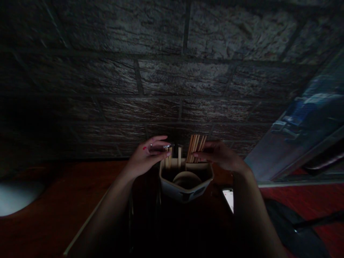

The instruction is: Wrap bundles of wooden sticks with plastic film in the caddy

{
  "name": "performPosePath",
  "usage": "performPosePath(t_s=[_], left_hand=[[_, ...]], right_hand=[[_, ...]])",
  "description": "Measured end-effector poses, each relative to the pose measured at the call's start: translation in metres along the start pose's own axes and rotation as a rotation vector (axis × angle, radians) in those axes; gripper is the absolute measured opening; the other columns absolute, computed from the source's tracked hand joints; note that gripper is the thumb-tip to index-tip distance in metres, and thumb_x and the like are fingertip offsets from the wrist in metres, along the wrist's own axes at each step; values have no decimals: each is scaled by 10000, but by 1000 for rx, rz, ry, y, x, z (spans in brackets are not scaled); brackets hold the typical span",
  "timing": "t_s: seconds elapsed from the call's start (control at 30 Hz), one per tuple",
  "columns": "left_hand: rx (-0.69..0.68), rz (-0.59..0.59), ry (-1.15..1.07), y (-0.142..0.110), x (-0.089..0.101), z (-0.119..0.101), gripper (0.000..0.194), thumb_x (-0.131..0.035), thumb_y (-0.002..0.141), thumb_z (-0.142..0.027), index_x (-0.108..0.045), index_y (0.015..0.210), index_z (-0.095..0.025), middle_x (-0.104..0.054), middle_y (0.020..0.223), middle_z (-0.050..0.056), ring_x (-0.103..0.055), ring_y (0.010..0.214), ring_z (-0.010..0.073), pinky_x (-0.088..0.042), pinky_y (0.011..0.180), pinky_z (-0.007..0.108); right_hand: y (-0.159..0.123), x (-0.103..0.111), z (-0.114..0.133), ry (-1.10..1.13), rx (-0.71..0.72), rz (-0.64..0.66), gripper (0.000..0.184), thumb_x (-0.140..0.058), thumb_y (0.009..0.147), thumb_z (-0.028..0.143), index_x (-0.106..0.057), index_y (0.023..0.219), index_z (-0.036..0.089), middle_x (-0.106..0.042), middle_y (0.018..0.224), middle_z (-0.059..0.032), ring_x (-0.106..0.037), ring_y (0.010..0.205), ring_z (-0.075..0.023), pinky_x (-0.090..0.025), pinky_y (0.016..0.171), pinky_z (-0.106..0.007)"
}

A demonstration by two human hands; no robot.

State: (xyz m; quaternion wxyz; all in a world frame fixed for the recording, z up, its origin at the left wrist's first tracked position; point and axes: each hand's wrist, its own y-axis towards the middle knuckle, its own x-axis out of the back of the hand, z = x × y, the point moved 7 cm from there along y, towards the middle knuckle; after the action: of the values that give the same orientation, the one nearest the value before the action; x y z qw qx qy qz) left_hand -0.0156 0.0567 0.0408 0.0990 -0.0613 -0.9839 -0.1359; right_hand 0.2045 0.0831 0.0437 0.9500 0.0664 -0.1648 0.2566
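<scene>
A pale container with compartments stands on the table in front of me, by the wall. My right hand grips a bundle of wooden chopsticks, upright at the container's back right edge. At its back left corner, my left hand has its thumb against a few thinner, lighter chopsticks, with something shiny at their tops. Another pale pair of sticks stands between the hands. A round, pale, cup-like rim shows inside the container. Darkness hides the container's lower part.
A dark stone-block wall rises right behind the container. On the reddish-brown table, a lit phone lies by my right forearm. A white rounded object is at far left; a black item is at lower right.
</scene>
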Motion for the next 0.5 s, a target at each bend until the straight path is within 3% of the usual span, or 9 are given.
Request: performPosePath(t_s=[0.17,0.5], left_hand=[[11,0,-1,0,0,2,585,-771,730,-320,-548,1253,-185,-686,1185,91,-690,999,207,-531,960,427],[-10,-2,19,1,0,1,566,-761,735,-324,-551,1243,-187,-694,1175,87,-690,1012,206,-537,956,412]], right_hand=[[2,5,-2,-26,8,-48,254,-753,739,408,-756,853,181,-673,720,4,-538,603,-89,-392,555,-219],[3,4,-12,-43,4,17,276,-748,747,436,-761,916,219,-720,840,-16,-584,659,-110,-425,571,-229]])
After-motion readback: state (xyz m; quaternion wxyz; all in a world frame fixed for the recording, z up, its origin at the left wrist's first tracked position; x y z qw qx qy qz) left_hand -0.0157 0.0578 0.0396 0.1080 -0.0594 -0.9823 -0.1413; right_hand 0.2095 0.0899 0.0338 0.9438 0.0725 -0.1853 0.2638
